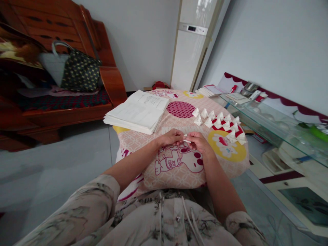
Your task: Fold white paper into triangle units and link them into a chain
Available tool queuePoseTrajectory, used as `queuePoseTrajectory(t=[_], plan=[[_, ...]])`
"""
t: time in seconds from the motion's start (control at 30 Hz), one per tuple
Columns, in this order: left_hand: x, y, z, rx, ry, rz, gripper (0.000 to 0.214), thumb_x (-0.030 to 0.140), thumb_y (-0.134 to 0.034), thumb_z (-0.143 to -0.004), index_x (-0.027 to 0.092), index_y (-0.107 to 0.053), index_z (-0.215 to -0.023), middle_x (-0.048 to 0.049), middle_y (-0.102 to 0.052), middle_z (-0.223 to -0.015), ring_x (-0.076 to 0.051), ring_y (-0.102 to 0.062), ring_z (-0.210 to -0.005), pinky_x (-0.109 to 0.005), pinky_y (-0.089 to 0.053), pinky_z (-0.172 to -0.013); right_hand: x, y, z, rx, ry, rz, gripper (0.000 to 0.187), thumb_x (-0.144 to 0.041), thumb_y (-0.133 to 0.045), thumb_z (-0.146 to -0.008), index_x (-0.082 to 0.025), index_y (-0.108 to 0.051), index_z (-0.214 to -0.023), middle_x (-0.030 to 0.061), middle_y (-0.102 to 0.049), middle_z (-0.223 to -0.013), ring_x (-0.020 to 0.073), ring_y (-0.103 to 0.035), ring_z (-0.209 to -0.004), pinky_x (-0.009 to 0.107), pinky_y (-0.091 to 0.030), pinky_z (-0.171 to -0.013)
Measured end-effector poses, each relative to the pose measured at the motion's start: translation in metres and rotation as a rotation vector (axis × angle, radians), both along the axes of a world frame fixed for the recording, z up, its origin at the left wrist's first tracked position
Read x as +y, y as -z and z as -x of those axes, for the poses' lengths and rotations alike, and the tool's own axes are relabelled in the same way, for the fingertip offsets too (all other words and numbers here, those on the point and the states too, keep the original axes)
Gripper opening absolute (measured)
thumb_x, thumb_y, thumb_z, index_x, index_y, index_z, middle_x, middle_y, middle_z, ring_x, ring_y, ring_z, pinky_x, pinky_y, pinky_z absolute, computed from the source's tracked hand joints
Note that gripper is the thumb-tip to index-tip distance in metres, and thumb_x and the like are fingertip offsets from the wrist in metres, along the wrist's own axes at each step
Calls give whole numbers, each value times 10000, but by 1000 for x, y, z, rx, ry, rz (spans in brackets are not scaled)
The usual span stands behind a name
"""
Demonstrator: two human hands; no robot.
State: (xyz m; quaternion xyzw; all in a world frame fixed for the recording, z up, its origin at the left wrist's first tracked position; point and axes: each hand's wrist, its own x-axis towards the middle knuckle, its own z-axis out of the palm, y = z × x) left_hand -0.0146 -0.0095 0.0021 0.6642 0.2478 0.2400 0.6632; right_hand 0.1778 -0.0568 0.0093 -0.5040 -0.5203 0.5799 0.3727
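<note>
My left hand (171, 137) and my right hand (198, 141) meet over a pink cartoon-print cloth (179, 164) that covers a low round surface. Both pinch one small white folded paper piece (187, 139) between their fingertips. Behind the hands lie several folded white paper triangles (220, 124) in a row running to the right. A strip of white paper (176, 130) lies just beyond my fingers. An open book (137, 111) with white pages rests at the far left of the cloth.
A wooden bench (64, 102) with a dark dotted bag (79, 71) stands at the left. A glass-topped table (276, 126) with bottles and papers runs along the right wall. A tall white appliance (191, 44) stands in the far corner. Grey floor (51, 164) lies at the left.
</note>
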Motion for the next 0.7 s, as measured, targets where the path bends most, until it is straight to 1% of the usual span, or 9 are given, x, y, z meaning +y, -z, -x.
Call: queuePoseTrajectory(t=[0.13, 0.27, 0.3, 0.37, 0.43, 0.5, 0.57, 0.63, 0.7], plan=[[-1, 1, -1, -52, -26, -16, 547, 637, -746, -732, 144, -548, -605, 43, -467, -471, -37, -334, -405, -182, -210, -405, 0, 2, 2, 87, -36, -12, 296, -435, -760, -680, -199, -585, -720, -53, -572, -491, 69, -430, -349, 184, -260, -325], [0, 3, -2, -2, -119, -40, 587, 690, -706, -737, 168, -484, -583, 77, -351, -432, -35, -239, -386, -197, -153, -401, 2, 5, 4, 106, 14, -46, 315, -449, -767, -671, -208, -570, -718, -79, -514, -446, 60, -361, -317, 186, -219, -310], [1, 3, -2, 7, -129, -49, 583, 687, -703, -740, 170, -482, -586, 77, -354, -436, -37, -248, -390, -196, -161, -404, 3, 6, 4, 101, 35, -53, 318, -451, -769, -670, -210, -565, -709, -81, -506, -442, 60, -355, -315, 186, -212, -307], [2, 4, -1, 17, -117, -67, 562, 673, -694, -754, 168, -499, -604, 62, -412, -464, -45, -299, -407, -195, -200, -415, 3, 7, 4, 93, 65, -60, 325, -454, -770, -672, -210, -556, -687, -76, -510, -449, 61, -366, -322, 186, -220, -304], [4, 3, 1, 22, -97, -108, 545, 657, -673, -782, 162, -518, -614, 43, -467, -494, -51, -345, -427, -197, -233, -427, 3, 7, 4, 82, 66, -61, 330, -452, -772, -668, -209, -548, -659, -65, -526, -461, 64, -387, -331, 186, -241, -307], [4, 3, 2, 34, -100, -170, 539, 635, -655, -808, 158, -519, -597, 41, -467, -494, -50, -347, -433, -200, -240, -434, 4, 7, 4, 70, 71, -78, 332, -445, -775, -657, -205, -547, -634, -58, -532, -462, 63, -391, -331, 186, -246, -306], [5, 3, 3, 40, -124, -208, 536, 614, -641, -831, 156, -515, -582, 52, -435, -473, -46, -327, -424, -199, -233, -432, 3, 7, 4, 63, 97, -112, 335, -443, -776, -650, -203, -546, -614, -60, -518, -448, 59, -373, -322, 183, -228, -302], [5, 5, 3, 29, -138, -190, 526, 606, -634, -842, 156, -521, -595, 53, -448, -472, -46, -335, -412, -193, -240, -423, 3, 7, 5, 62, 126, -132, 328, -446, -774, -654, -200, -560, -616, -63, -510, -443, 56, -364, -318, 179, -218, -299], [6, 8, 3, 3, -131, -139, 497, 603, -652, -833, 153, -551, -646, 40, -510, -504, -55, -396, -416, -186, -286, -423, 3, 7, 6, 68, 142, -134, 327, -448, -780, -658, -197, -574, -623, -61, -512, -447, 57, -375, -321, 177, -228, -298]])
